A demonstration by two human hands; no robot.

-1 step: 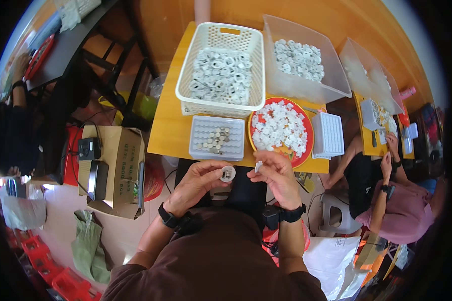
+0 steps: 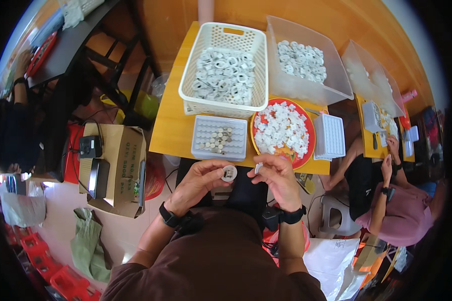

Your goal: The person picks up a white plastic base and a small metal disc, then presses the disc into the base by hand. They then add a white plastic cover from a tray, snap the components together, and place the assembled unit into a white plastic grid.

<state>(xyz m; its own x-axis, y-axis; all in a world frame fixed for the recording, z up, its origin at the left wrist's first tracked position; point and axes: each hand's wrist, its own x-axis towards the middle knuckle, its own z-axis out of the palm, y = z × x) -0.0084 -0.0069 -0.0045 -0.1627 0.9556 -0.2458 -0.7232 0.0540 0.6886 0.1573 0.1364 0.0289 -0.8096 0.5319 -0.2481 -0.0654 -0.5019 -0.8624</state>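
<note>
Round white part (image 2: 229, 173) — in front of the torso, just off the table's near edge, its face with a dark, metallic-looking recess turned up toward the camera. Left hand (image 2: 201, 179) pinches it by the rim between thumb and fingers. Judged light and stiff, probably plastic; the smooth rim may slip if gripped loosely. Best hold: opposite points on the rim, clear of the recess, whose inner detail looks the more fragile.

Small white piece (image 2: 258, 168) sits near it, not touching, pinched in the fingertips of the right hand (image 2: 279, 180). Judged very light and rigid, easy to drop; edges seem the sensible hold. Exact shape mostly hidden by the fingers.

Beyond the hands, on the yellow table (image 2: 166, 138): a shallow pocketed tray (image 2: 201, 125) with small round metallic pieces (image 2: 221, 135); right of it, a red round tray (image 2: 311, 134) heaped with white pieces (image 2: 281, 125), then stacked pale trays (image 2: 330, 135). Farther back — a white basket (image 2: 193, 107) and a translucent bin (image 2: 336, 93), both holding many round parts.
</note>
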